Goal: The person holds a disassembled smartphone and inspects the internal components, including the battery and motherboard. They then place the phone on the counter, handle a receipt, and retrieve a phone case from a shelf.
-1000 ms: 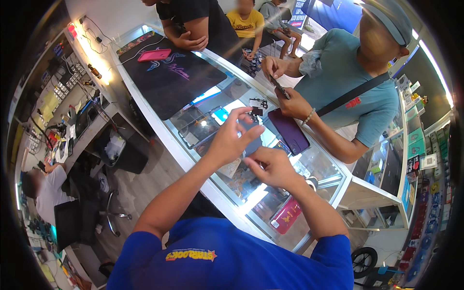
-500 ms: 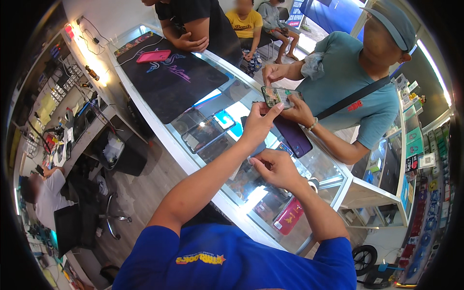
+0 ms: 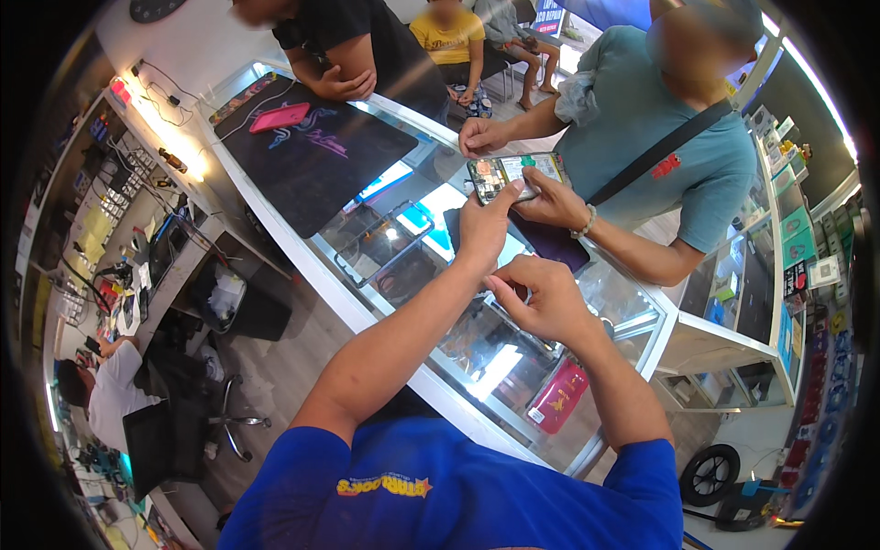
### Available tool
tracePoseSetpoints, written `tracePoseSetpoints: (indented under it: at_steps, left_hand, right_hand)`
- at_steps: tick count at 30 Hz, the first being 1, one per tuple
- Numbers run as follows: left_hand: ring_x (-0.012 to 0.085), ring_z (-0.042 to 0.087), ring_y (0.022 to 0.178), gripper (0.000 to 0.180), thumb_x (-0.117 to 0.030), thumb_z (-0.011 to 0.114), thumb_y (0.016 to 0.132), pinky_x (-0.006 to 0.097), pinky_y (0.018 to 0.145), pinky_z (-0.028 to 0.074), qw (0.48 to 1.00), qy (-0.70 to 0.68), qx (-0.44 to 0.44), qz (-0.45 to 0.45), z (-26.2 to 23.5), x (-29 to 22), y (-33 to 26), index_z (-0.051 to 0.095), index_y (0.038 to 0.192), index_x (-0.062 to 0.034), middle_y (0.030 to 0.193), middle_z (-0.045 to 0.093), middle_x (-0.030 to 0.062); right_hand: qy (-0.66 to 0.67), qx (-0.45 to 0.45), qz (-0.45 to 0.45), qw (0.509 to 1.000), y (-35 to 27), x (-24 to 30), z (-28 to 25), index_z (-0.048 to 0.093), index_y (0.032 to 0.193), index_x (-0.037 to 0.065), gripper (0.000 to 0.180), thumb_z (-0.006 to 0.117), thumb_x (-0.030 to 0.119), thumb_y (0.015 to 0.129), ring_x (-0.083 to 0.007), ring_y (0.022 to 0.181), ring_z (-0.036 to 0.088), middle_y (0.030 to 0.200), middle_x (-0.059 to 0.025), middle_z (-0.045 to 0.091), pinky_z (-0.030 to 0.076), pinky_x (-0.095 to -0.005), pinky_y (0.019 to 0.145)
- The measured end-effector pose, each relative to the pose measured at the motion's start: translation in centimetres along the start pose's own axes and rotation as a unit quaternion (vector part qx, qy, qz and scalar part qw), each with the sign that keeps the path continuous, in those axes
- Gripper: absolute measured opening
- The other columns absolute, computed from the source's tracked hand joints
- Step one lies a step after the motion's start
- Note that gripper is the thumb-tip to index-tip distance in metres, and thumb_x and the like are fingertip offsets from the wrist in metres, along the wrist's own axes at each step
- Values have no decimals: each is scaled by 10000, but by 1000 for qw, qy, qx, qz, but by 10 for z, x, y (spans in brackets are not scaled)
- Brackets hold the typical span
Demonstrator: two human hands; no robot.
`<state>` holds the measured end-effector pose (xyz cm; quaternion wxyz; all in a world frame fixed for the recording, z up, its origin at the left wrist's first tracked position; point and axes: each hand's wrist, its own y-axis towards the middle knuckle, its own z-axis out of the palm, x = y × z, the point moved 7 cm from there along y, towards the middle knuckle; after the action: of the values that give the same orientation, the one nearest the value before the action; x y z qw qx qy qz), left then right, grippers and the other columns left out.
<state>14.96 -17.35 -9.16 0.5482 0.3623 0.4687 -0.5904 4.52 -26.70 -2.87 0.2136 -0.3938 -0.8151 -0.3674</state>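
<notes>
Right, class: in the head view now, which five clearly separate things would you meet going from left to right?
Seated person in a white shirt → pink phone case → the wearer's left hand, gripping the edge of an opened phone → red rectangular case with a gold design → black spoked wheel.

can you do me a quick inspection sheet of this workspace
Surface: glass-topped counter, white-framed, with bright reflections
Job's things: opened phone, inner parts exposed, held above the counter
Clutter: purple phone; pink phone-shaped item on black mat
Hands: left hand grips the opened phone; right hand curled, contents unclear
Cables: white cable on the mat
Surroundings: person in teal across the counter, also holding the opened phone; black bin at left
</notes>
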Motion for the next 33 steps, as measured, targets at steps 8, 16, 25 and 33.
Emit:
tracePoseSetpoints:
  at_steps: [8,16,25,33]
  left_hand:
    - [86,549,731,466,-419,810,864,241,595,420,999,-33,-17,24,-16,-1,-17,690,1135,-60,894,641,-13]
    - [153,736,881,399,-294,748,957,247,654,569,997,-65,36,20,-68,-37,-57,642,1237,-30,1071,731,70]
    - [170,742,829,359,-235,718,973,243,676,592,996,13,89,-12,-111,-40,-106,661,1227,13,1068,754,115]
    - [174,738,846,340,-223,717,975,271,703,614,997,7,72,23,-135,-51,-121,654,1205,19,1071,744,127]
  right_hand:
    - [33,-58,-12,998,-7,0,-22,748,881,33,105,755,136,899,-222,592,630,707,-107,663,478,-327,566]
    - [121,-201,-77,969,-10,4,-53,723,999,8,83,691,63,945,-174,853,666,1083,-125,757,521,-288,749]
    - [-40,-166,6,985,-2,11,-47,653,1300,26,410,704,233,950,-308,1207,559,1293,-156,645,412,-403,1052]
    - [362,18,231,903,-9,-14,4,718,1239,20,355,603,307,1065,-70,742,572,965,-26,698,466,-221,682]
